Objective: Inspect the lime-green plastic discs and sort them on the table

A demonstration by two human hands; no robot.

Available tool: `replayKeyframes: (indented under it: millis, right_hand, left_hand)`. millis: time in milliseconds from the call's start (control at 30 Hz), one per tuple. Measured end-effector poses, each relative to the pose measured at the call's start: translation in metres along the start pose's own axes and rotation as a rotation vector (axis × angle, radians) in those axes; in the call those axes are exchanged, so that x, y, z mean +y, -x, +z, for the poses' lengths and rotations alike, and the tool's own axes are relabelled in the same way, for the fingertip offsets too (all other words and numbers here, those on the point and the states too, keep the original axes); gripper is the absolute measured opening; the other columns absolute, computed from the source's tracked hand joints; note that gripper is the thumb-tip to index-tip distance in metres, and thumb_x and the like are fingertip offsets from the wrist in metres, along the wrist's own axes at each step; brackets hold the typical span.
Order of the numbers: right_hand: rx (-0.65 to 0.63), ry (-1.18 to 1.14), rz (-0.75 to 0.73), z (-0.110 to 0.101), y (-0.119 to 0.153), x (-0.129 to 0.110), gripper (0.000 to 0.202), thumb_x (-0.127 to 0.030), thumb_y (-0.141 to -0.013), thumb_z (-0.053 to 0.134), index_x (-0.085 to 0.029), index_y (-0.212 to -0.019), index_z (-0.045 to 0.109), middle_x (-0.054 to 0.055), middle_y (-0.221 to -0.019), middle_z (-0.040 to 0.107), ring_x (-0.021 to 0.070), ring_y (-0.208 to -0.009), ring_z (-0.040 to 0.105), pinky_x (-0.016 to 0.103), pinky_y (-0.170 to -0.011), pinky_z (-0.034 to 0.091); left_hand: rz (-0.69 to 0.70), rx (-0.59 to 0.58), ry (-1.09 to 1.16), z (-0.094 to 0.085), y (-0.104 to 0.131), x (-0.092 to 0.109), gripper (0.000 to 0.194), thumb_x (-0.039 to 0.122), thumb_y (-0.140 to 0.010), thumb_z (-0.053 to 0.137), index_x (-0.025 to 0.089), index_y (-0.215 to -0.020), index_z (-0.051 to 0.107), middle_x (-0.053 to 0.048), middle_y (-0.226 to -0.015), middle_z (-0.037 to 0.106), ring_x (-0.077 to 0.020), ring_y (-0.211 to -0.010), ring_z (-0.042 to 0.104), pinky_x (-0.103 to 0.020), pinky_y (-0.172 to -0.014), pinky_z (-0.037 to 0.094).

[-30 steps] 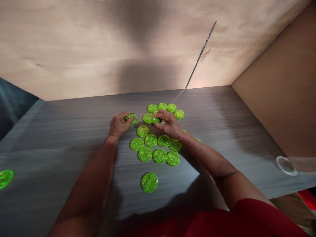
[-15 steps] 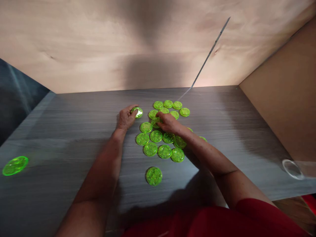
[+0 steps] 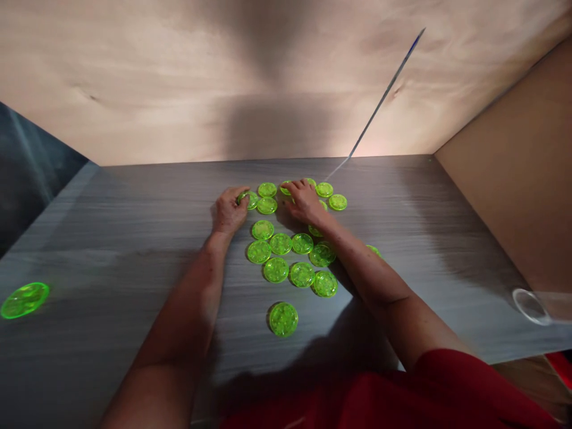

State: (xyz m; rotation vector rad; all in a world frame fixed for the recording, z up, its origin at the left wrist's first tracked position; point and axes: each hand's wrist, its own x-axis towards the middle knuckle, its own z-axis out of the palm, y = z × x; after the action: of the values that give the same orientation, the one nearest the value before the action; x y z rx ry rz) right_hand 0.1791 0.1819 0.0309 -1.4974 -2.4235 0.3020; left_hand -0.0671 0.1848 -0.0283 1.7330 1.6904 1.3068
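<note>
Several round, clear green discs lie on the grey wood-grain table (image 3: 134, 214). My left hand (image 3: 231, 210) pinches a green disc (image 3: 250, 201) between thumb and fingers, at the left side of the group. Right beside it lie two more discs, one (image 3: 267, 205) nearly touching and one (image 3: 267, 189) farther back. My right hand (image 3: 302, 201) reaches over the back of the group, fingers apart, with fingertips at a disc (image 3: 286, 187); its palm and wrist hide some discs. One disc (image 3: 283, 319) sits apart, nearer my body.
Another green disc (image 3: 25, 300) lies far left. A clear round rim (image 3: 531, 307) shows at the right edge. Wooden panels stand behind (image 3: 156, 89) and at the right (image 3: 513, 161). A thin strip (image 3: 386, 92) slants up the back panel.
My right hand has moved slightly back and its fingers have spread. Two discs now lie beside the one in my left hand, where bare table showed. My left hand has barely moved.
</note>
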Motion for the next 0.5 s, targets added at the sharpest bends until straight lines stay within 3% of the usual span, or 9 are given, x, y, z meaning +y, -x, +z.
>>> replayKeyframes:
  millis: [200,367,500]
  right_hand:
    - [-0.116,0.124,-0.134,0.005,-0.008,-0.006,0.070,-0.011,-0.103,0.056,-0.018,-0.172,0.057,0.021,-0.180,0.054,0.0459,-0.164,0.040,0.068,-0.126,0.041]
    - [-0.087,0.143,0.012,0.005,-0.010,-0.003,0.063,-0.013,-0.106,0.051,-0.013,-0.168,0.059,0.021,-0.175,0.060,0.0444,-0.163,0.041,0.066,-0.127,0.040]
    - [-0.044,0.156,0.101,0.000,-0.008,0.000,0.045,-0.017,-0.107,0.055,-0.010,-0.148,0.072,0.024,-0.165,0.066,0.0436,-0.157,0.044,0.061,-0.123,0.042]
  left_hand:
    - [0.031,0.056,-0.030,0.002,0.000,-0.007,0.030,0.018,-0.092,0.066,0.023,-0.112,0.088,-0.011,-0.120,0.085,-0.0299,-0.122,0.080,-0.043,-0.117,0.060]
    - [0.046,0.098,-0.186,0.005,-0.001,-0.014,0.032,0.016,-0.090,0.064,0.023,-0.111,0.088,-0.011,-0.125,0.081,-0.0286,-0.121,0.079,-0.042,-0.116,0.061]
    - [0.104,0.081,-0.225,0.007,-0.001,-0.016,0.026,0.025,-0.091,0.070,0.023,-0.110,0.088,-0.010,-0.124,0.081,-0.0302,-0.119,0.079,-0.044,-0.114,0.063]
